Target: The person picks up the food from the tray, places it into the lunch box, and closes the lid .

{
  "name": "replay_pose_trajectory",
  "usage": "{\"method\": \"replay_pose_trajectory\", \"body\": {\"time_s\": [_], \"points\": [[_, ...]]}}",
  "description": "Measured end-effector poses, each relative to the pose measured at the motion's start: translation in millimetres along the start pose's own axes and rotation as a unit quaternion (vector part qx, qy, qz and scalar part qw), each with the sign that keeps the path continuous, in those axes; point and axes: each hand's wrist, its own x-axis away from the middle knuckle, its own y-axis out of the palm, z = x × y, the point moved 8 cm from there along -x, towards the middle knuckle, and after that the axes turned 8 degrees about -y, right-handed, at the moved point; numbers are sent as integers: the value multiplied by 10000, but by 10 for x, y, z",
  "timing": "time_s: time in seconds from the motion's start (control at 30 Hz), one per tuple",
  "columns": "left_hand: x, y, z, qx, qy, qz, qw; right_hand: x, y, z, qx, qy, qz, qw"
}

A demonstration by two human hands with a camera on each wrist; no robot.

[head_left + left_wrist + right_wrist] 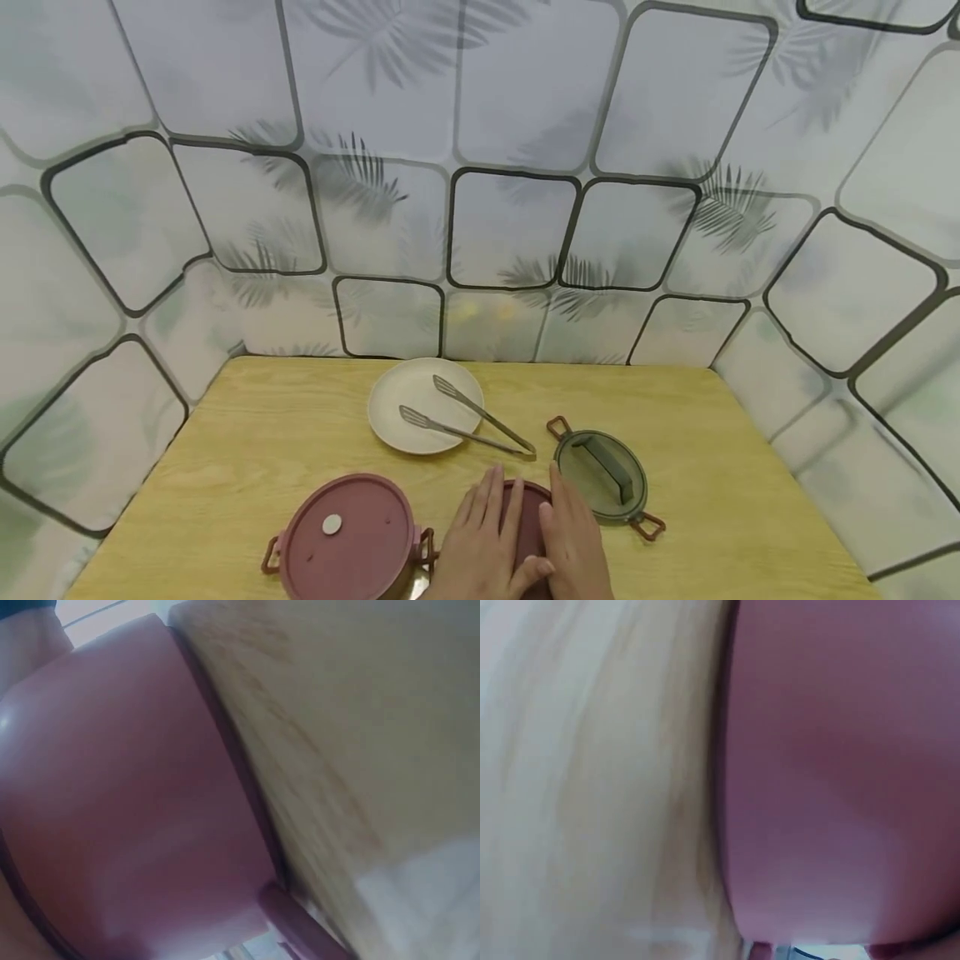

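Observation:
At the bottom of the head view, both hands lie over a dark pink pot [531, 527], their fingers straight and pointing away from me. My left hand [478, 537] covers its left part, and my right hand [576, 542] lies along its right side. Smooth pink pot wall [135, 795] fills much of the left wrist view, with a dark rim along the tabletop and a pink handle [304, 930] jutting out beside it. The right wrist view shows the opposite wall close up. Much of the pot's top is hidden under the hands.
Left of the hands stands a lidded pink casserole [348, 537] with brown handles. A white plate [405, 392] sits farther back, with metal tongs [529, 455] lying partly across it. To the right is a small green pan [600, 471] with a lid. A patterned curtain [510, 233] encloses the wooden table.

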Motion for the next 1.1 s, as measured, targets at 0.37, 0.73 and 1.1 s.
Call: {"method": "replay_pose_trajectory", "body": {"time_s": [0.37,0.73,1.1], "points": [[-58,-61,31,-181,-35,-243,9995,-21,-306,-95,-586,-419,520,9960],[-51,-118,-35,1554,-443,-470,9857,57,-211,-204,527,-1338,645,9875],[-44,-156,-57,1604,-527,19,9856,55,119,-336,2001,-1420,-528,9680]]}}
